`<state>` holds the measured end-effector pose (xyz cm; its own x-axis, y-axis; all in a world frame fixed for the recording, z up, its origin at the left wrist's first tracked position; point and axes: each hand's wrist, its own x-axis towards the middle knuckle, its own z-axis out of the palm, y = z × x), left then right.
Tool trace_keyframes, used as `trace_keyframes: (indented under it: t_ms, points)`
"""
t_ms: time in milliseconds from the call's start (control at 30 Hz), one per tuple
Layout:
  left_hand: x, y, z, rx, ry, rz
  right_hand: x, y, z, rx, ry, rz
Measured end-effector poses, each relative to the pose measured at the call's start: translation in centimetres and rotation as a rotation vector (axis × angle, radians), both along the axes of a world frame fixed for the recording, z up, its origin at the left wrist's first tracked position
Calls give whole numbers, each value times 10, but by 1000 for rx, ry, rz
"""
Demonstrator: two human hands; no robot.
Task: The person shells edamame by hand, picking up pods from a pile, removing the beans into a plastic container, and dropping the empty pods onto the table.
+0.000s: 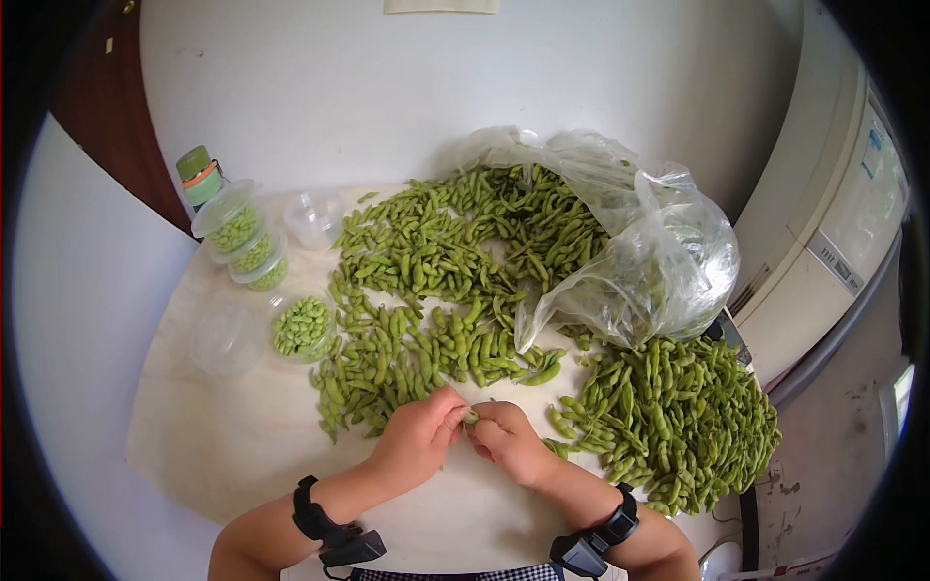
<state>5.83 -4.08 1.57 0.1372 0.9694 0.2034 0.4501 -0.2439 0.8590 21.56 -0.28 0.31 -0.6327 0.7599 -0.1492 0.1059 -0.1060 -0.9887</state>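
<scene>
My left hand (419, 434) and my right hand (507, 441) meet close together above the near part of the table. Between their fingertips is a green edamame pod (472, 417), mostly hidden by the fingers. Both hands are closed on it. Just beyond them lies a loose spread of edamame pods (426, 339). To the right of my right hand rises a big heap of pods (678, 416). Left of the spread, a clear plastic tub (303, 327) holds shelled green beans.
Stacked clear tubs of beans (254, 250) stand at the back left, near a green-capped bottle (199, 174). An uncovered tub (315, 221) and a clear lid (225, 337) are close by. A plastic bag (659, 252) with pods lies at the back right.
</scene>
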Motion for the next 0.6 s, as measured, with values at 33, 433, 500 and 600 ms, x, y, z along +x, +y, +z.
trace_keyframes:
  t_ms: [33, 433, 500, 600]
  points:
    - [-1, 1, 0, -16, -35, -8, -1, -1, 0, -14, 12, -15]
    - [-9, 3, -7, -201, -373, -59, -1, 6, -3, 37, 124, -16]
    - [-10, 3, -10, -213, -379, -86, -1, 9, -12, 137, 91, -41]
    - [-13, 4, -14, -182, -316, -137, -1, 9, -16, 272, 15, -72]
